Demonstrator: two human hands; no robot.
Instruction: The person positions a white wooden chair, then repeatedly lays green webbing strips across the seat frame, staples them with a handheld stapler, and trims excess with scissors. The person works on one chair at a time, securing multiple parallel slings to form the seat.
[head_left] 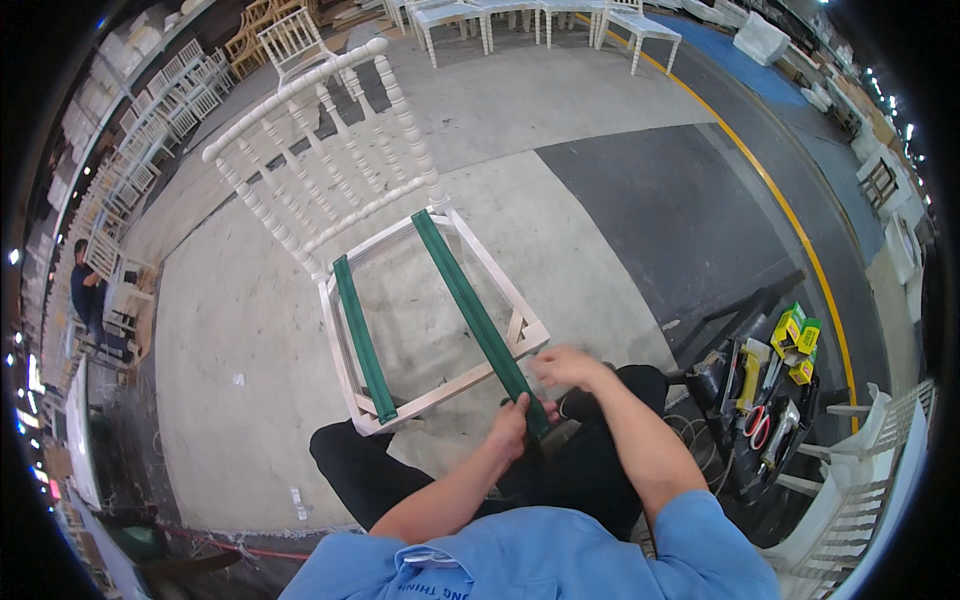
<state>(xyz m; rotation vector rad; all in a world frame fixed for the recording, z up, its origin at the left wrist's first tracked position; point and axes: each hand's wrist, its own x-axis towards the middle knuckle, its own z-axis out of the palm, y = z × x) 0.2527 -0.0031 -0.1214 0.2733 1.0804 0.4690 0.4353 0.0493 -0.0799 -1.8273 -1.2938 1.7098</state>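
Blue shirt (530, 560): noted closest, below both hands. Green strap (467, 300): laid across the pale chair frame (450, 386), ahead of the left hand (510, 427), by which its near end was pinched. Right hand (566, 368): held just ahead and right of the left, beside the frame's corner, fingers bent; whether anything was gripped could not be told. Strap was judged light, pliable and perhaps springy, best grasped flat by both edges near its free end. Red-handled scissors (757, 430): placed right of the right hand.
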